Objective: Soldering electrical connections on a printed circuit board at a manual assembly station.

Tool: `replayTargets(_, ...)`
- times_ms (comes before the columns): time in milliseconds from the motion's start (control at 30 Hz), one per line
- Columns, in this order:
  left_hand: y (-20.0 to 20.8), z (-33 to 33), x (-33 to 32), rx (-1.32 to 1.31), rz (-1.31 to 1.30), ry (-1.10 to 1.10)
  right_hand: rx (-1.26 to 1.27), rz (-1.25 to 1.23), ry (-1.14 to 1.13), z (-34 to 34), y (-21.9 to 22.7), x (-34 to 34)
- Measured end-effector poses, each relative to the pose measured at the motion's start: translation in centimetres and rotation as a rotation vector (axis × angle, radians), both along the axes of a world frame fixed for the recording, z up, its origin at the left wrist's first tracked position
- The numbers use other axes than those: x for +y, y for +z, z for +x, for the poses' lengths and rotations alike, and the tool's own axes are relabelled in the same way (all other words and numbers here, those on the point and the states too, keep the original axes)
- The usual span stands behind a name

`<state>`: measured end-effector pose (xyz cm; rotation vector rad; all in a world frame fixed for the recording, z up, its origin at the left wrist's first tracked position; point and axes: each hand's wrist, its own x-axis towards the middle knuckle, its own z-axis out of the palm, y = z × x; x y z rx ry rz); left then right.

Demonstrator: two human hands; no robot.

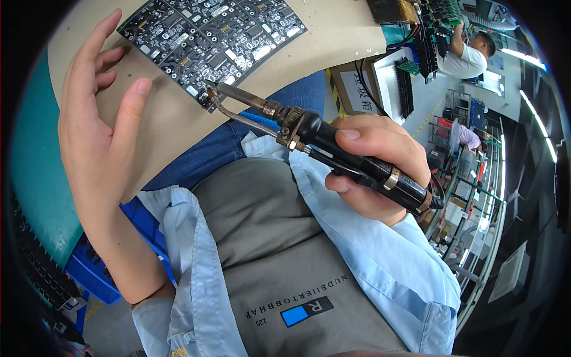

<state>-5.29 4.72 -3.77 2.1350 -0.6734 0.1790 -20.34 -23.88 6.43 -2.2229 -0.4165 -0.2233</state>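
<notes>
My right hand (392,146) is wrapped round the black handle of a soldering iron (318,131). A thin bent metal tube is clamped beside its barrel. The tip points up and left, at the near corner of a black circuit board panel (217,44); whether it touches cannot be made out. The panel lies on the tan table cover (160,128) and carries many small parts in repeated sections. By its left edge is my left hand (95,113), raised with thumb and index finger apart, other fingers partly curled, holding nothing.
A green surface (44,160) borders the cover on the left, with a blue bin (95,276) below it. At the right are a cardboard box (355,89), a white tray (389,77) and green boards (443,18). Another person (467,56) sits beyond; shelving (470,208) stands behind.
</notes>
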Motion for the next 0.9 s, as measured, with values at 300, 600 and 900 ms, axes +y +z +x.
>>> replayTargets(300, 0.2, -0.1, -0.4, -0.003, -0.036, -0.001, -0.046, 0.01, -0.051, -0.1, -0.1, -0.1)
replayTargets(600, 0.4, -0.4, -0.7, 0.046, -0.081, 0.002, -0.037, 0.069, -0.094, 1.0, -0.4, 0.4)
replayTargets(900, 0.7, -0.2, -0.6, 0.059, -0.078, 0.004, -0.052, -0.005, -0.058, 1.7, -0.2, 0.8)
